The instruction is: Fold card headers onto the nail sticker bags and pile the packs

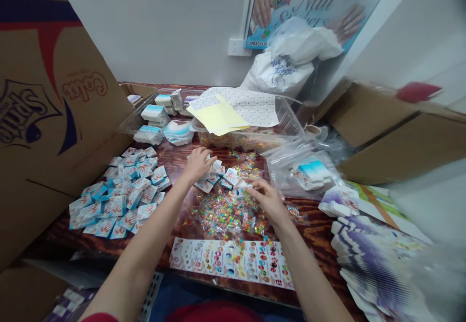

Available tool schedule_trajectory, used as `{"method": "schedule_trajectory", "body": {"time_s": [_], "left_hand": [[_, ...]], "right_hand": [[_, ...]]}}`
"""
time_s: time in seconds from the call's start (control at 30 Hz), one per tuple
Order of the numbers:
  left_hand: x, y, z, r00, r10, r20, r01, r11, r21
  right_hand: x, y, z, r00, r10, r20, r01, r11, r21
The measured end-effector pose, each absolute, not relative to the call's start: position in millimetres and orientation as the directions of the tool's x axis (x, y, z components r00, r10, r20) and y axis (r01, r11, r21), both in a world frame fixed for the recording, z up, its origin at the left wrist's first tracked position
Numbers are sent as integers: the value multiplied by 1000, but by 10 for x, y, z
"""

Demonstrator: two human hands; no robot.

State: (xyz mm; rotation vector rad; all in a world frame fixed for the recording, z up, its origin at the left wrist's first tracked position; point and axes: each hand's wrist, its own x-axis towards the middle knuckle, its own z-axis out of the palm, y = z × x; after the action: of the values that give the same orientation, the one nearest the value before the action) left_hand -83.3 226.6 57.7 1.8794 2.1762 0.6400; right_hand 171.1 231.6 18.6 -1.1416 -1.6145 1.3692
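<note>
My left hand [198,163] rests with curled fingers on a small cluster of blue-and-white packets [218,174] at the middle of the dark wooden table [313,225]. My right hand [265,197] pinches one small white packet [241,186] just above a heap of tiny clear bags holding colourful stickers [225,213]. A long sticker sheet [233,260] lies along the table's near edge, between my forearms.
Many blue packets [120,191] spread at left beside a large cardboard box [47,108]. Clear trays [160,118] hold packet stacks; yellow and white sheets [233,111] cover another tray. Plastic bags [306,169], purple cards [367,254] and a box [393,133] crowd the right.
</note>
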Motion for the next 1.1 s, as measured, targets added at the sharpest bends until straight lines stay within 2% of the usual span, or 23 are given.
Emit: {"method": "schedule_trajectory", "body": {"time_s": [0.13, 0.27, 0.37, 0.43, 0.53, 0.6, 0.8, 0.9, 1.0, 1.1], "left_hand": [[-926, 2494, 389, -180, 981, 68, 921, 144, 363], [-914, 2206, 254, -137, 989, 48, 939, 114, 325], [-825, 1885, 323, -79, 994, 72, 944, 51, 326], [-720, 1677, 430, 45, 995, 92, 937, -74, 340], [-539, 1400, 578, 334, 935, 121, 859, -355, 369], [-431, 1247, 611, 422, 896, 137, 815, -442, 374], [-154, 970, 374, 291, 931, 219, 870, -353, 344], [-88, 899, 258, 290, 919, 268, 852, -375, 365], [-102, 818, 246, 218, 925, 311, 828, -344, 442], [-111, 718, 305, 94, 962, 258, 799, -227, 556]], "right_hand": [[1325, 2620, 64, -421, 907, -18, 219, 82, -972], [1266, 2472, -25, -491, 871, -25, 225, 99, -969], [1366, 2284, 25, -557, 829, -46, 223, 95, -970], [1432, 2199, 114, -596, 801, -55, 223, 99, -970], [1498, 2127, 272, -637, 769, -49, 220, 121, -968], [1525, 2089, 358, -646, 762, -52, 199, 102, -975], [1580, 1890, 457, -614, 769, -180, 103, -148, -984], [1653, 1773, 473, -589, 774, -234, 41, -261, -965], [1775, 1699, 497, -512, 833, -209, -30, -260, -965], [1876, 1640, 500, -368, 925, -97, -60, -128, -990]]}}
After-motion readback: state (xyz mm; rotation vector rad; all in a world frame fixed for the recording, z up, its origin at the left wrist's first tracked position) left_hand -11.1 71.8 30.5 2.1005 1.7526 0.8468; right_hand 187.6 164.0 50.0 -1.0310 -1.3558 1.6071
